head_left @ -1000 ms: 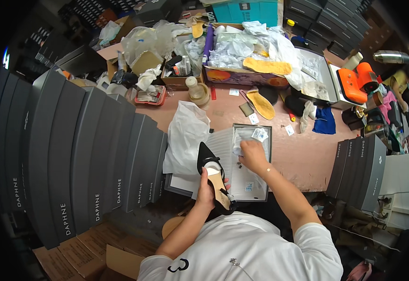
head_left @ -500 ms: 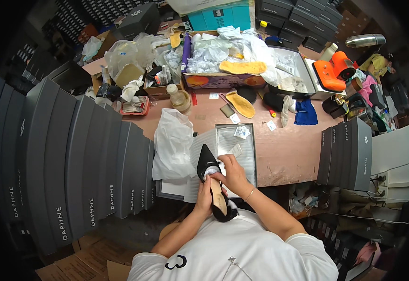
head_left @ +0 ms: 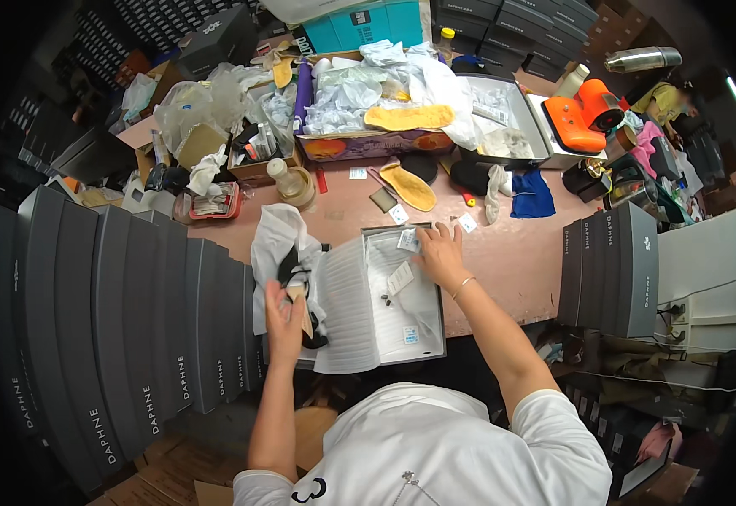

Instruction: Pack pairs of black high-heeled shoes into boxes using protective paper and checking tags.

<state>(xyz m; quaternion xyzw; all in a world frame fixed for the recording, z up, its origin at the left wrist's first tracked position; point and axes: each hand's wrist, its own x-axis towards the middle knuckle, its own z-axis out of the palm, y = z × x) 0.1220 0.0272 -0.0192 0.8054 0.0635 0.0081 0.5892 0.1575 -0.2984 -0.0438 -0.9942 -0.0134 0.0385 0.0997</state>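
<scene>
A black pointed shoe (head_left: 308, 319) with a beige insole lies on crumpled white paper (head_left: 272, 232), left of the ribbed white sheet (head_left: 347, 308). My left hand (head_left: 283, 325), slightly blurred, is against the shoe's near side with its fingers stretched out. My right hand (head_left: 442, 257) spreads its fingers over the far right corner of the open grey shoebox (head_left: 444, 337), close to a small white packet (head_left: 409, 241). Inside the box are a white tag (head_left: 400, 277), small dark pieces (head_left: 386, 299) and a blue-and-white packet (head_left: 410, 335).
Tall stacks of grey shoeboxes (head_left: 123, 312) stand at the left, and a shorter stack (head_left: 608, 266) at the right. Across the back are a carton of crumpled paper (head_left: 376, 150), yellow insoles (head_left: 407, 185), a glass jar (head_left: 299, 187), a blue cloth (head_left: 533, 196) and an orange device (head_left: 583, 118).
The shoe that both hands held before my chest now lies at the left on the paper. My right hand has left it and reached forward to the box's far right corner.
</scene>
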